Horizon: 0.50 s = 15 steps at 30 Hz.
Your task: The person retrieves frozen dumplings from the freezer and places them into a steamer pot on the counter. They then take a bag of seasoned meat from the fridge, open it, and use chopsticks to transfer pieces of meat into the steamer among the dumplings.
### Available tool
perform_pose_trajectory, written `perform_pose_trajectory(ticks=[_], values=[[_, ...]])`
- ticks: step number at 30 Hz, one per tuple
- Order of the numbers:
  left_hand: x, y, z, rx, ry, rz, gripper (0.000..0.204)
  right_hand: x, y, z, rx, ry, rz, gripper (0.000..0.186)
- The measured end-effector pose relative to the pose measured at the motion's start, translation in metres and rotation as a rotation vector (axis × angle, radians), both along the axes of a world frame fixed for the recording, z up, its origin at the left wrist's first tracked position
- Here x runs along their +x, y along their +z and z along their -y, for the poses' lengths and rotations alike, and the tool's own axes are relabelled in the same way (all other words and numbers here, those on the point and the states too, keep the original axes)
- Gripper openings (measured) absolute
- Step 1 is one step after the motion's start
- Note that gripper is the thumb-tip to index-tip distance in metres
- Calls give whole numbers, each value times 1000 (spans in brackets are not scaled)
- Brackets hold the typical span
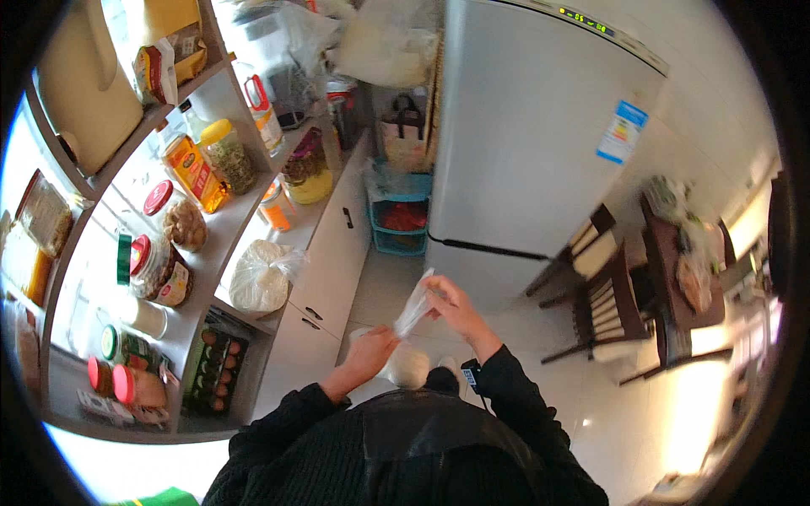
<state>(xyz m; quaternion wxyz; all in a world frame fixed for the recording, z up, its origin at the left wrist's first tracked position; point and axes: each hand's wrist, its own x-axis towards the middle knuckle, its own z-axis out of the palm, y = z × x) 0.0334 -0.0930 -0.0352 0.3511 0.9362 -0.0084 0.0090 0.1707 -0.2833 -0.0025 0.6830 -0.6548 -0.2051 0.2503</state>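
Observation:
Between my hands stretches the gathered neck of a clear plastic bag (413, 309). Its pale, rounded lower part (406, 368) hangs below, close to my body; what fills it I cannot make out. My left hand (371, 352) grips the bag lower down, fingers closed round the plastic. Higher up and farther out, my right hand (456, 309) pinches the upper end of the neck. A similar tied bag with whitish contents (259, 278) rests on the counter to the left.
Open shelves on the left carry several jars, a bottle of amber liquid (196, 174) and a rack of eggs (218, 368). White cabinet doors (329, 240) run beside me. Ahead stand blue baskets (400, 243) and a tall fridge (540, 126); dark chairs (601, 304) and a table (675, 291) are right.

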Motion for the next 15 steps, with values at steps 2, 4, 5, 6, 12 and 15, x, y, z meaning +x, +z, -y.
perform_pose_trajectory(ticks=[2,4,5,6,12,15], values=[[12,-21,-3,88,151,-24,30,72,-42,16,-31,-101,-98,33],[14,-37,-8,155,281,-142,32,142,-95,36,78,-200,-413,40],[13,-42,-11,42,352,-185,32,174,-124,45,138,-279,-590,42],[13,-44,-14,-60,420,-216,32,207,-155,50,218,-321,-747,35],[-3,2,-2,-873,1038,-251,35,322,-288,46,443,-605,-1157,41],[-7,26,14,-1142,1176,-210,36,337,-294,26,464,-893,-1389,51]])
